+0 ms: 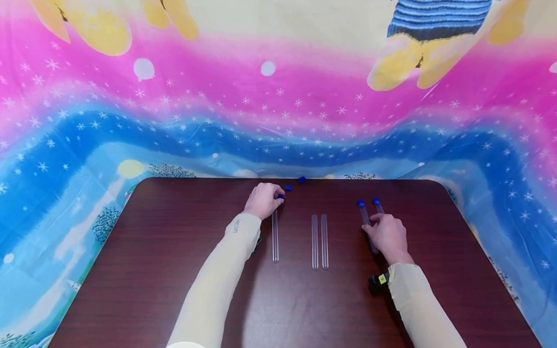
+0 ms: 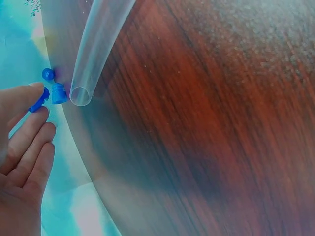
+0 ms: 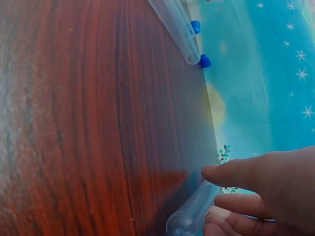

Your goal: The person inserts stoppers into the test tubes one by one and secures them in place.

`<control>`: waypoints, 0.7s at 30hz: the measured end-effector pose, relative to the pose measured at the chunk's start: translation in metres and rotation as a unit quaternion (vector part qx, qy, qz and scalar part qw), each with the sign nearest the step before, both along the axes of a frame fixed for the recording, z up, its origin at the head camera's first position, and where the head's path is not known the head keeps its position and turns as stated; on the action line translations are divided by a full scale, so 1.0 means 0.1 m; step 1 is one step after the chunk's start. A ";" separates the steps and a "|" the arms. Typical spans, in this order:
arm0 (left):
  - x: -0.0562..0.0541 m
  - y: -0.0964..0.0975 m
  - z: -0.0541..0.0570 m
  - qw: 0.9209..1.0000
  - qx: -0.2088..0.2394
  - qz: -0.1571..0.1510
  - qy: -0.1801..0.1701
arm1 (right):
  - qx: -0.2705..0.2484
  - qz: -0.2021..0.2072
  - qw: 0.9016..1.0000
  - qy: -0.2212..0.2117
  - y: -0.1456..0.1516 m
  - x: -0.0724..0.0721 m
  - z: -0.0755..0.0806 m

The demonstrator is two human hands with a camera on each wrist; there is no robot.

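Observation:
Between thumb and index finger, my left hand (image 1: 263,201) pinches a blue cap (image 2: 39,101); its other fingers are extended. Just below that hand lies an uncapped clear test tube (image 1: 274,240), its mouth towards the far edge. Two more blue caps, a nearer cap (image 1: 288,188) and a farther cap (image 1: 302,179), lie beyond it. On the right side, my right hand (image 1: 389,236) holds a capped test tube (image 1: 364,214) between thumb and fingers. A second capped tube (image 1: 379,206) lies beside it, partly hidden under the hand.
Two uncapped test tubes, a left one (image 1: 314,243) and a right one (image 1: 324,242), lie parallel mid-table between the hands. The dark wooden table (image 1: 170,264) has its far edge close behind the caps. A printed cloth (image 1: 256,117) hangs behind and around it.

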State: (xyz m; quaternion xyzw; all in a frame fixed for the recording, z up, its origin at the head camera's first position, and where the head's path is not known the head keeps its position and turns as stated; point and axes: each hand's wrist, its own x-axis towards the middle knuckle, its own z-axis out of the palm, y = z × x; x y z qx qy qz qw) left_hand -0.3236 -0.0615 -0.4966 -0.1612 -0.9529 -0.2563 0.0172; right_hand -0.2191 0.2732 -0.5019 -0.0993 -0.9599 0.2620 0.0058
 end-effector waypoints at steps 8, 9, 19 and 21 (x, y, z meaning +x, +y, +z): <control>0.03 0.01 0.03 1.000 0.029 0.003 -0.012 | -0.001 0.004 1.000 0.005 -0.02 0.02 0.03; 0.03 0.01 0.04 0.999 0.035 0.002 -0.013 | 0.000 0.005 1.000 0.007 -0.03 0.02 0.04; 0.07 0.00 0.10 0.998 0.065 -0.003 0.004 | 0.002 0.024 0.999 0.039 -0.09 0.08 0.16; 0.07 0.00 0.11 0.997 0.073 0.000 0.003 | -0.002 0.028 0.999 0.043 -0.11 0.09 0.17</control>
